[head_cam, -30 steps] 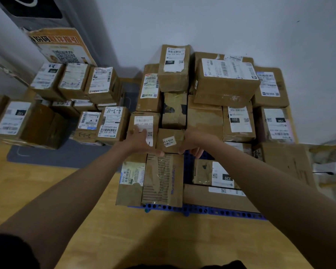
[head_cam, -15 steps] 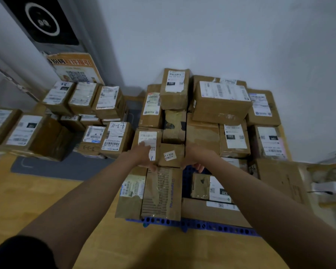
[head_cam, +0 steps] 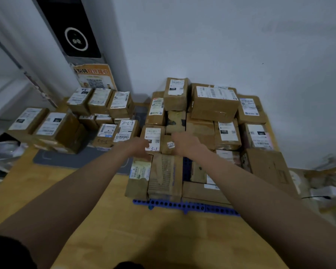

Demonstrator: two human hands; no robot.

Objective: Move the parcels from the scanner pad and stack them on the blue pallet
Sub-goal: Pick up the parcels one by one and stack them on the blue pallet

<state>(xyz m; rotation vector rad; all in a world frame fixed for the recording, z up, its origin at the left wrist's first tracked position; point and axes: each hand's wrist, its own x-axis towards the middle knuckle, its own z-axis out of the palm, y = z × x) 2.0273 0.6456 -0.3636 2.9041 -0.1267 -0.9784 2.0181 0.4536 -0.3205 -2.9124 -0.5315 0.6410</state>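
Flanking small parcel [head_cam: 168,144], label up: left hand [head_cam: 139,147], right hand [head_cam: 184,145].

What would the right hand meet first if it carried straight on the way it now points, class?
Most likely the small parcel with the little white label: the right hand points forward and left at its side, already at or almost touching it. Depth is unclear from this one view, so actual contact cannot be confirmed.

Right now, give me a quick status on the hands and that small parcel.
Left hand and right hand flank the small parcel, fingers loose, grip unclear. Parcel sits among the stack on the blue pallet. Nothing in the way.
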